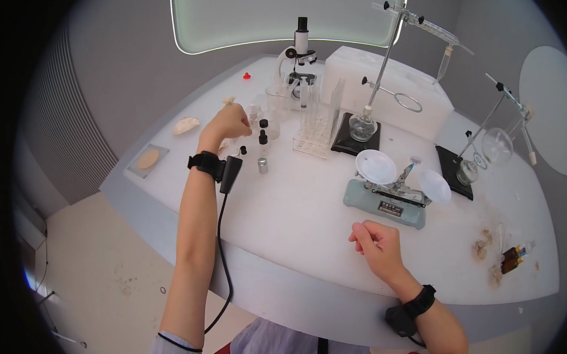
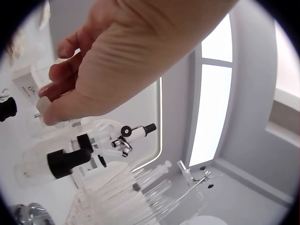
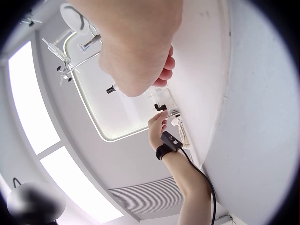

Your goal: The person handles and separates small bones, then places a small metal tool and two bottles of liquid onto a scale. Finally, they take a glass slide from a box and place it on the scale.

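Note:
My left hand reaches over the left part of the table, among small bottles. In the left wrist view its thumb and forefinger pinch a small whitish, frosted-looking stopper; what lies beneath the stopper is mostly hidden by the hand. Close by stand a clear glass bottle, black-capped dropper bottles and a small silver-looking container. My right hand rests near the table's front edge, fingers loosely curled and holding nothing. The balance scale is just beyond it.
A test tube rack and a microscope stand behind the bottles. Farther right are two ring stands with glassware, one on a black base. Brown bottles lie at the right. A pale disc sits far left.

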A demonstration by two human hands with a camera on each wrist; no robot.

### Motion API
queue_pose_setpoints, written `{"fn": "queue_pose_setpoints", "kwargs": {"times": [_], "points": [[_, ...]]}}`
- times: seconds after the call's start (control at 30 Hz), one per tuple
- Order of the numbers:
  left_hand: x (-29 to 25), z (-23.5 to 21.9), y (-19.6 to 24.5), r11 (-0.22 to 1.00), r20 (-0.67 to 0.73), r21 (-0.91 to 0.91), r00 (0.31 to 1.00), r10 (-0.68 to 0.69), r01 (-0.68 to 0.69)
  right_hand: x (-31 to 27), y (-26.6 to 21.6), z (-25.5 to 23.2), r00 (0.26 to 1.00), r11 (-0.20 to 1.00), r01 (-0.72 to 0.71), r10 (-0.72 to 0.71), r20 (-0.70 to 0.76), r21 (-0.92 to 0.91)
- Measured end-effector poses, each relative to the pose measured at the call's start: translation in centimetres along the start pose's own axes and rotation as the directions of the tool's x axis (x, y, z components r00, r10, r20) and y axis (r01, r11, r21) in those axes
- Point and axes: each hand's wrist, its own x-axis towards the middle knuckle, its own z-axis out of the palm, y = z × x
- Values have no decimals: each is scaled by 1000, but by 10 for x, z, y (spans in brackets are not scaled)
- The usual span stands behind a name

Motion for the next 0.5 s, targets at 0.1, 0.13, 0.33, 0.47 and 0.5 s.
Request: {"fn": "queue_pose_setpoints", "kwargs": {"times": [0.1,0.13,0.33,0.47,0.5], "points": [[-11,-31,15,985,-67,-156,994,-84,73,0,1,0,1000,1000,7,-7,0,-28],[-16,-43,23,968,-31,-236,995,-96,86,0,0,0,1000,1000,9,-9,0,-28],[-40,-75,80,730,27,-675,984,174,-111,0,2,0,1000,1000,1,-1,-11,26],[-54,-76,130,574,229,-814,857,461,-92,0,1,-1,1000,1000,26,-26,7,8],[-56,-71,140,573,284,-816,807,517,-80,-1,1,-2,999,999,36,-36,20,0]]}}
